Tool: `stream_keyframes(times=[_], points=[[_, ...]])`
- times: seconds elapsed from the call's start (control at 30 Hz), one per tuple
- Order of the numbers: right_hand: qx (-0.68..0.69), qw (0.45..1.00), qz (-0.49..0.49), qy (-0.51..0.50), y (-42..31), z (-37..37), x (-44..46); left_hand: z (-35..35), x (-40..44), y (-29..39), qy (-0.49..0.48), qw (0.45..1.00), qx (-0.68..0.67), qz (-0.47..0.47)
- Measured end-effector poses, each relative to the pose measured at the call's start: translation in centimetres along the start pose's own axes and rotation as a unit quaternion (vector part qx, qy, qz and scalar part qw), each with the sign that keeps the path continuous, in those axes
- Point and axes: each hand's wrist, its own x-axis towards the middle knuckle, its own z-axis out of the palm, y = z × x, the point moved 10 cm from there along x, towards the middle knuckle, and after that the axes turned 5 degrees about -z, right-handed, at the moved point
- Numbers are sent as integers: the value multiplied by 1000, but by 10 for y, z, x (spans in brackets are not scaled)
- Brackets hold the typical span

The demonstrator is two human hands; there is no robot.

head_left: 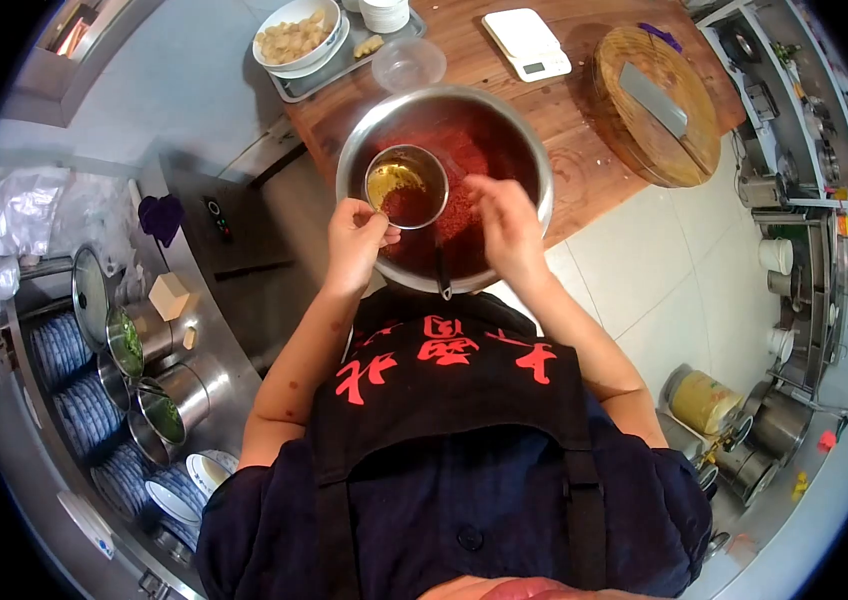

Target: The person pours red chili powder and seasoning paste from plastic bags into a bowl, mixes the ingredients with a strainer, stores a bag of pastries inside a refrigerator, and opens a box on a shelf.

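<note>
Cup (407,187) over basin (542,165), rim clamped in left grip (357,238); right grip (512,225) near, closure unclear.

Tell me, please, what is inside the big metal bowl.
The big metal bowl shows red mixture and a dark handle; anything under the small pot or right hand is hidden.

Big basin (545,150): silvery metal, smooth rim, soft shine.
Small bowl (441,175): thin metal, polished lip; yellow-red liquid inside, glossy.
Basin contents (459,215): red, grainy and rough in parts, wet-looking.
Surface (584,160): brown wood, visible grain, low sheen.
Chopping board (634,140): round, wood, worn top.
Cleaver blade (652,98): grey metal, flat, mostly matt.
Scale (522,38): white, smooth, plastic-looking.
Round tub (409,64): clear plastic, glossy.
Apron (424,420): black cloth, matt, red lettering.
Floor tiles (634,260): pale, smooth, faint shine.
</note>
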Motion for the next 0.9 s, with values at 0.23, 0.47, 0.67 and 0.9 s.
stream_keyframes(times=[0.23, 0.47, 0.67, 0.9], points=[[159, 942, 292, 40, 142, 37, 0, -24, -19, 23, 35, 998, 8, 54], [335, 816, 467, 65, 176, 90, -41, -43, -28, 29, 53, 995, -32, 72], [424, 727, 527, 119, 179, 87, -58, -42, -25, 27, 52, 996, -18, 71], [466, 726, 485, 143, 150, 54, -42, -27, -13, 25, 21, 997, 22, 69]])
